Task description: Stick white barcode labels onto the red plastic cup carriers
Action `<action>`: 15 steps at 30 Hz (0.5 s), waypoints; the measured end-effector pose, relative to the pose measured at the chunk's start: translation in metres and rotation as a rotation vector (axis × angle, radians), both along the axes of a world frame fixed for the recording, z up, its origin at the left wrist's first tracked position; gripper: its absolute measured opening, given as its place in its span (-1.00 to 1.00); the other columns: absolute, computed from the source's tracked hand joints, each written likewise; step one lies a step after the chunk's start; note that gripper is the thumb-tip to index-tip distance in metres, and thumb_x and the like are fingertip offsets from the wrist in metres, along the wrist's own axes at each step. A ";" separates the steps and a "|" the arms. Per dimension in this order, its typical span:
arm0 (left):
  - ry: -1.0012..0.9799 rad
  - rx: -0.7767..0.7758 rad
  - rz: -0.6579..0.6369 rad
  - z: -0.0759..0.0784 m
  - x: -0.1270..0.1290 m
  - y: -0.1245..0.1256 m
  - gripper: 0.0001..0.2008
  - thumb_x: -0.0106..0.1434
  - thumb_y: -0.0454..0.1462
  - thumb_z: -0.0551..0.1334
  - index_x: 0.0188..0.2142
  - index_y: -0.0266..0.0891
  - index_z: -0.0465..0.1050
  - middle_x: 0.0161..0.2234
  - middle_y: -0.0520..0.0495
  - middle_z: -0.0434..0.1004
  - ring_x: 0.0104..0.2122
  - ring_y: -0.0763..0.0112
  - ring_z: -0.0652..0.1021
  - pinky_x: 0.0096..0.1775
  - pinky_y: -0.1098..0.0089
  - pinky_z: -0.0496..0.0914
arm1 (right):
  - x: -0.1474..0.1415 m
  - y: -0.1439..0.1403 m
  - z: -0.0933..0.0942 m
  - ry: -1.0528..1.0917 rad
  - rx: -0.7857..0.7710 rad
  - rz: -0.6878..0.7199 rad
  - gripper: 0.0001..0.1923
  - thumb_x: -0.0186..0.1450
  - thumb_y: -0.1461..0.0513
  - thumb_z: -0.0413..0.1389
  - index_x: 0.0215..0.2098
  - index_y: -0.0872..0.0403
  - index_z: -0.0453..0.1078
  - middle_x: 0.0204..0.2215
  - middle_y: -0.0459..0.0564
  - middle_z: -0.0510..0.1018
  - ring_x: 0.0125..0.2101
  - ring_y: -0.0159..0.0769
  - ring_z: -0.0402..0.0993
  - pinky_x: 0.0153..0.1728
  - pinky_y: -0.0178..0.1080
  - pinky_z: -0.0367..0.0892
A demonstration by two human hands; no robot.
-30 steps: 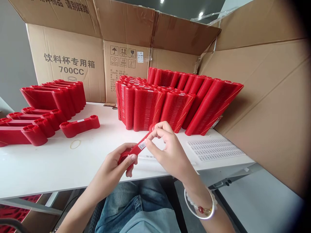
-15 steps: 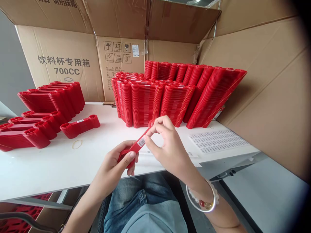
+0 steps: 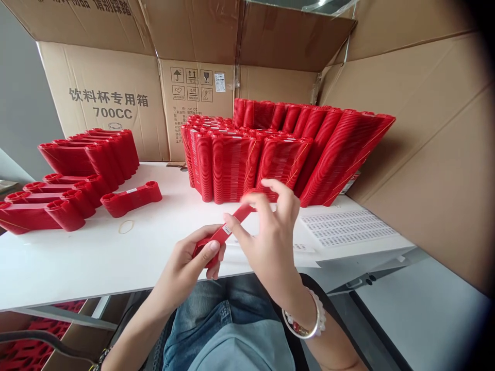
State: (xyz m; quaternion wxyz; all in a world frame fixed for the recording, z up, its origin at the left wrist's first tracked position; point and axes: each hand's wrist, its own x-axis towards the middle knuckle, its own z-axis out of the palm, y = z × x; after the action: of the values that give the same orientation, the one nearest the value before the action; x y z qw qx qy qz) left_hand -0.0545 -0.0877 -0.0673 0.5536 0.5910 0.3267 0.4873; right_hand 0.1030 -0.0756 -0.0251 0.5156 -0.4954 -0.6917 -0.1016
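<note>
My left hand [image 3: 197,256] is closed round the near end of a red plastic piece [image 3: 238,215] with rounded ends, its thumb on top. The piece slants up and to the right over the table. A small white barcode label [image 3: 227,230] sits on its upper face. Over the far half of the piece is my right hand [image 3: 270,229], fingers apart and partly blurred. Its thumb tip is at the label, partly covering it, and the raised fingers hide part of the far end. A white bracelet [image 3: 305,330] is on the right wrist.
Tall stacks of red pieces [image 3: 235,170] stand behind my hands. Shorter stacks [image 3: 65,214] and a small stack [image 3: 131,199] are on the left, near a rubber band [image 3: 126,226]. A label sheet [image 3: 348,226] lies at right. Cardboard walls [image 3: 104,108] enclose the table's back.
My right hand's fingers have opened and lifted from their pinch near the label, and its wrist has swung left. My left hand keeps hold of the piece. The view has shifted slightly.
</note>
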 end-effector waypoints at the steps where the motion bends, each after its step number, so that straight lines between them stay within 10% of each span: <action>1: -0.005 0.002 -0.001 -0.001 0.001 0.000 -0.62 0.36 -0.07 0.17 0.02 -0.28 0.44 -0.48 0.05 0.35 -0.61 0.56 0.33 -0.50 0.45 0.33 | 0.001 0.001 0.001 0.006 0.005 -0.014 -0.66 0.23 0.13 0.26 -0.04 -0.03 0.39 0.14 0.17 0.21 0.17 0.14 0.15 0.13 0.20 0.15; 4: -0.012 0.011 -0.027 -0.002 0.002 -0.002 -0.63 0.37 -0.07 0.16 0.01 -0.28 0.44 -0.50 0.07 0.32 -0.61 0.57 0.34 -0.50 0.45 0.33 | 0.006 0.008 0.001 0.040 -0.007 0.010 -0.35 0.22 0.10 0.25 0.22 -0.08 0.16 0.17 0.19 0.22 0.20 0.12 0.15 0.14 0.20 0.16; 9: 0.026 0.038 -0.020 -0.003 0.003 0.000 -0.65 0.37 -0.08 0.15 -0.03 -0.30 0.42 -0.48 0.07 0.34 -0.60 0.56 0.35 -0.49 0.45 0.32 | 0.024 0.030 -0.011 0.148 -0.038 0.027 -0.43 0.27 0.04 0.19 0.16 0.07 0.20 0.05 0.22 0.40 0.10 0.02 0.32 0.10 0.10 0.25; 15: 0.014 -0.006 0.282 -0.007 -0.003 0.022 -0.72 0.31 -0.09 0.23 -0.18 -0.28 0.43 -0.45 0.08 0.36 -0.59 0.60 0.35 -0.48 0.48 0.27 | 0.039 0.045 -0.045 0.036 -0.257 -0.124 -0.64 0.37 0.06 0.08 0.03 0.10 0.34 -0.04 0.22 0.49 -0.01 0.06 0.39 -0.02 0.13 0.30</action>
State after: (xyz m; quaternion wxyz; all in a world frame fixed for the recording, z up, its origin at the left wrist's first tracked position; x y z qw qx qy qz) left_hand -0.0571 -0.0655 -0.0740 0.4792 0.5410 0.4116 0.5552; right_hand 0.1422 -0.0308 -0.0701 0.4527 -0.6009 -0.6578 -0.0349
